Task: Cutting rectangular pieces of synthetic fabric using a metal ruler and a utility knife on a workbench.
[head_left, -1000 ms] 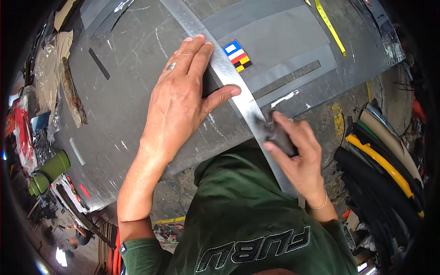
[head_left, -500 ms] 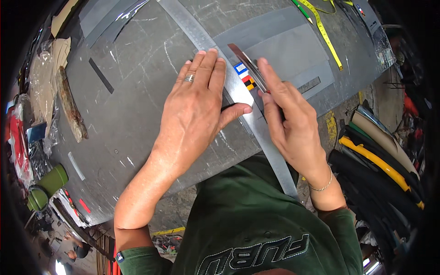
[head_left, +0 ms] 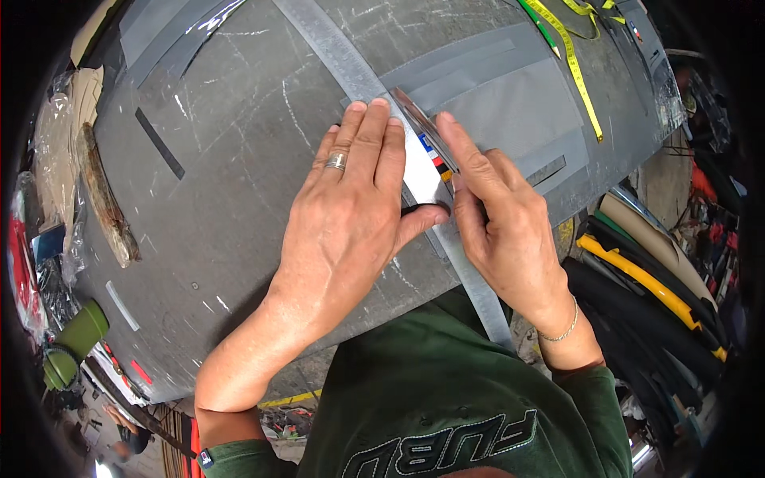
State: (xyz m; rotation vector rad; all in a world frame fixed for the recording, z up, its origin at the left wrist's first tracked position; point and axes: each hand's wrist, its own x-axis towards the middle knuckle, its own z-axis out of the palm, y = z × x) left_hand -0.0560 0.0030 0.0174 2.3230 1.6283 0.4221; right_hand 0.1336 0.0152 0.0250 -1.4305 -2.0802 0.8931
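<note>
My left hand lies flat with its fingers stretched out, pressing a long steel ruler onto the worktop. The thumb rests across the ruler's lower part. In my right hand is a slim knife, gripped with the index finger stretched along it. Its reddish-brown end points away from me, close along the ruler's right edge. Where the blade meets the material is hard to make out. A small label with coloured patches shows between ruler and knife. Grey sheet pieces lie just to the right.
On the dark scratched worktop lie a green pencil, a yellow tape measure, a dark strip and a rough wooden stick. A green cylinder is at the left edge. Rolls of material lie at the right.
The knife has come in closer to the ruler's edge, covering more of the coloured label. The left hand still presses the ruler. The whole view has shifted slightly.
</note>
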